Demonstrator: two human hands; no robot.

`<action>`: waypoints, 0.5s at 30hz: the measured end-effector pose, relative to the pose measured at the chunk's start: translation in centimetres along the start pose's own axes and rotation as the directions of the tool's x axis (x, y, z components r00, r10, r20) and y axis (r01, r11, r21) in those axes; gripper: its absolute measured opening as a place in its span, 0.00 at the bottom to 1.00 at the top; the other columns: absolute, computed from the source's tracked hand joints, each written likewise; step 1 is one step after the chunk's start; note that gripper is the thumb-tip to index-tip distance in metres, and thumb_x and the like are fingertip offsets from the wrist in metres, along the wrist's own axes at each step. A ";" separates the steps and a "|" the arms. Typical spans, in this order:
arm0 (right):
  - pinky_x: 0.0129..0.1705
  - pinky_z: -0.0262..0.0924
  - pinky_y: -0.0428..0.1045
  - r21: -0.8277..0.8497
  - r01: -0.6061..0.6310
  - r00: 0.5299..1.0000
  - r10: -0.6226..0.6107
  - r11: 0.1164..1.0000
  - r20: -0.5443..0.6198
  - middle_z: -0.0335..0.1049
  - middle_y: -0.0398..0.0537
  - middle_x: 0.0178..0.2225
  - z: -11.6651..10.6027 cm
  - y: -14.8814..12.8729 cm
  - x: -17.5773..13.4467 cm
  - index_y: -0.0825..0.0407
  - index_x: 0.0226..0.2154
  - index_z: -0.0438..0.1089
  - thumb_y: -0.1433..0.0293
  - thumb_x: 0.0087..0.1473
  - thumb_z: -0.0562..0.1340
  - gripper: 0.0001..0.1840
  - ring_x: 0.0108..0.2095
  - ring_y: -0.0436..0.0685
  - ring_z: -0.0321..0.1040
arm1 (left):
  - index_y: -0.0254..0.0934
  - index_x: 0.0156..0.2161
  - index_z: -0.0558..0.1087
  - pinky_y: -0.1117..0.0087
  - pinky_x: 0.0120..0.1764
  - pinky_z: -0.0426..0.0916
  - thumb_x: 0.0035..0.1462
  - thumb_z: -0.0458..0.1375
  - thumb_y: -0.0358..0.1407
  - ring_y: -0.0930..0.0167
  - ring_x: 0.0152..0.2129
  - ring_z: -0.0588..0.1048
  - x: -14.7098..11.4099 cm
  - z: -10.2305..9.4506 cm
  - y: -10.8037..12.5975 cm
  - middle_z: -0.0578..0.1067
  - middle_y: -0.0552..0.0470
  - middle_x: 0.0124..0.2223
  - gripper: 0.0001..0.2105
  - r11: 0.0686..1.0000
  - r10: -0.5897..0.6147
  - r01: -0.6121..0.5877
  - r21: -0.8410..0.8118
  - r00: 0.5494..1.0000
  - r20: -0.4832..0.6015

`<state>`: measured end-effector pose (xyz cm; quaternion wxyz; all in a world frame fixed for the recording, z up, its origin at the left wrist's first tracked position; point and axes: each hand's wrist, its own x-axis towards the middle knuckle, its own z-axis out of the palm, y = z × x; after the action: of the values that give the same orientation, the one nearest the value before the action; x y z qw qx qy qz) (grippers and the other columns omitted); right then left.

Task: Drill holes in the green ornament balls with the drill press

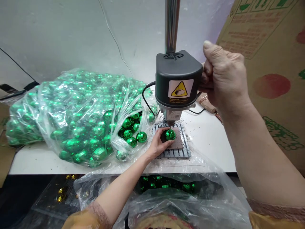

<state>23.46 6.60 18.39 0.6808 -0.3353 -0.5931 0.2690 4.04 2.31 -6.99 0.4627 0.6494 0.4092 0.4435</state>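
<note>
My left hand point(160, 141) grips a shiny green faceted ball point(170, 135) between thumb and fingers, on a flat square pad over the slotted metal base of a small drill press point(179, 76). The drill's tip comes down at the top of the ball; whether it has entered cannot be made out. My right hand point(225, 71) is closed at the right side of the black motor housing, with the thumb raised. What its fingers wrap round is mostly hidden behind them, in the place of the press's handle.
A large clear plastic bag point(78, 117) of green balls lies on the white table point(209, 140), its mouth towards the press. An open bag point(166, 203) with more green balls hangs at the front edge. A cardboard box point(267, 63) stands right. Dark shavings surround the base.
</note>
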 end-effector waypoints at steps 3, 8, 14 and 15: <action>0.13 0.33 0.52 0.113 -0.048 0.994 0.058 0.992 -0.089 0.50 0.38 0.10 0.5 -1.1 -1.8 0.47 0.11 0.53 0.60 0.54 0.67 0.30 0.11 0.47 0.44 | 0.40 0.57 0.73 0.53 0.60 0.69 0.53 0.73 0.40 0.59 0.53 0.75 0.0 0.0 0.1 0.76 0.44 0.54 0.27 1.000 -0.005 0.005 0.008 1.000 -0.003; 0.18 0.37 0.49 0.051 0.109 0.975 -0.096 0.993 -0.200 0.51 0.36 0.11 0.9 -1.5 -5.6 0.51 0.11 0.54 0.66 0.59 0.64 0.29 0.13 0.43 0.45 | 0.40 0.57 0.72 0.53 0.59 0.69 0.53 0.72 0.39 0.58 0.52 0.75 -0.1 0.0 0.2 0.76 0.44 0.54 0.27 1.000 0.014 -0.015 0.015 1.000 0.008; 0.22 0.39 0.50 -0.070 0.241 0.933 -0.251 0.968 -0.256 0.47 0.37 0.12 0.8 -0.1 -9.0 0.53 0.11 0.52 0.67 0.60 0.64 0.30 0.15 0.42 0.47 | 0.41 0.57 0.72 0.52 0.61 0.69 0.53 0.73 0.38 0.57 0.54 0.75 -0.1 0.0 0.2 0.77 0.44 0.54 0.26 0.999 0.021 -0.021 0.043 1.000 0.005; 0.22 0.39 0.50 -0.076 0.269 0.925 -0.279 0.960 -0.259 0.46 0.37 0.13 0.8 0.1 -9.3 0.53 0.12 0.51 0.67 0.60 0.63 0.31 0.15 0.42 0.47 | 0.41 0.57 0.72 0.52 0.61 0.69 0.53 0.73 0.38 0.57 0.54 0.75 -0.1 0.0 0.2 0.77 0.44 0.54 0.27 0.999 0.023 -0.023 0.044 1.000 0.004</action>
<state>21.31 -0.31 12.52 0.7788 -0.2956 -0.5418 0.1120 3.99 2.16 -6.80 0.4438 0.6651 0.4106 0.4383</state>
